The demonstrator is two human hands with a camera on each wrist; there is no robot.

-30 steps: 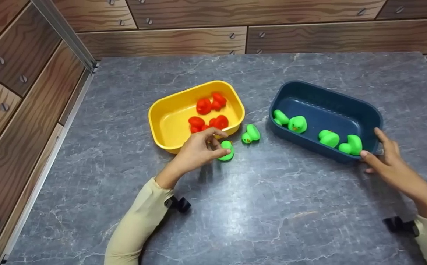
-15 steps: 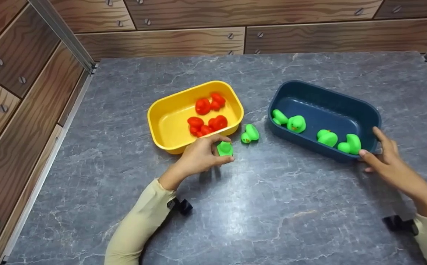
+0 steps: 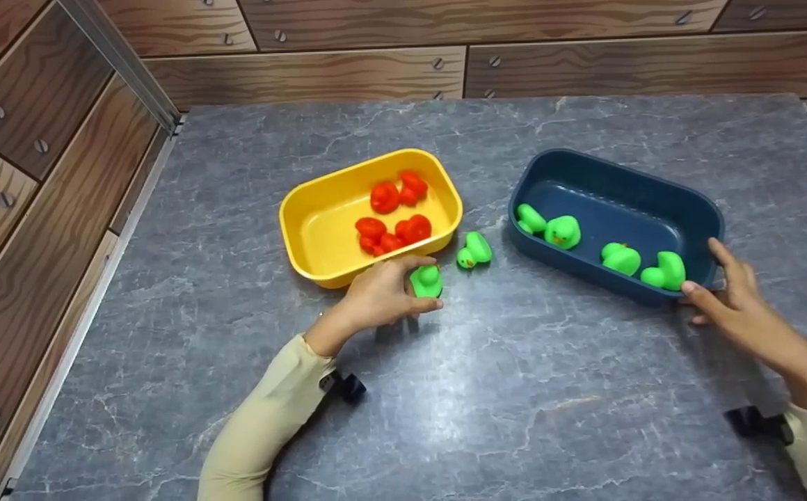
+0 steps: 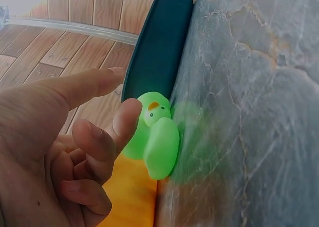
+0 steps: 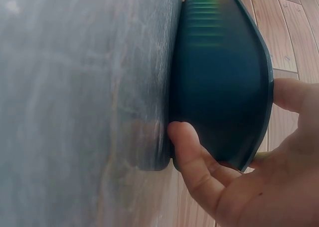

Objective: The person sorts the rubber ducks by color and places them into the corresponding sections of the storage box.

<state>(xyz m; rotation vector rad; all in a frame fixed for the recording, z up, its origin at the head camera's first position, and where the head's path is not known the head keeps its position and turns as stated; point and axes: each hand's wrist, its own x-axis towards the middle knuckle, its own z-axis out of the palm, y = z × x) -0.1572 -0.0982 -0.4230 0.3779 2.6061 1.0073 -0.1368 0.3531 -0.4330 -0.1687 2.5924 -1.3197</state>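
Note:
In the head view my left hand (image 3: 382, 292) is poised over a green rubber duck (image 3: 427, 282), which shows between the thumb and index finger. The left wrist view shows these fingers (image 4: 128, 114) spread apart, with green duck shapes overlapping just beyond. A second green duck (image 3: 474, 250) lies tipped on the table to the right. My right hand (image 3: 737, 299) holds the near right corner of a dark blue tub (image 3: 619, 167), fingers at its rim and outer wall (image 5: 219, 97). Several green ducks lie inside that tub, along its near side.
A yellow tub (image 3: 327, 191) containing several red ducks (image 3: 385, 197) stands just behind my left hand. Both tubs sit on a grey marble-patterned table (image 3: 501, 390). Wood-patterned panels (image 3: 348, 73) border the table at the back and left.
My left thumb and index finger have spread around the green duck, which has turned so its head now faces up between them. My right hand and both tubs stay put.

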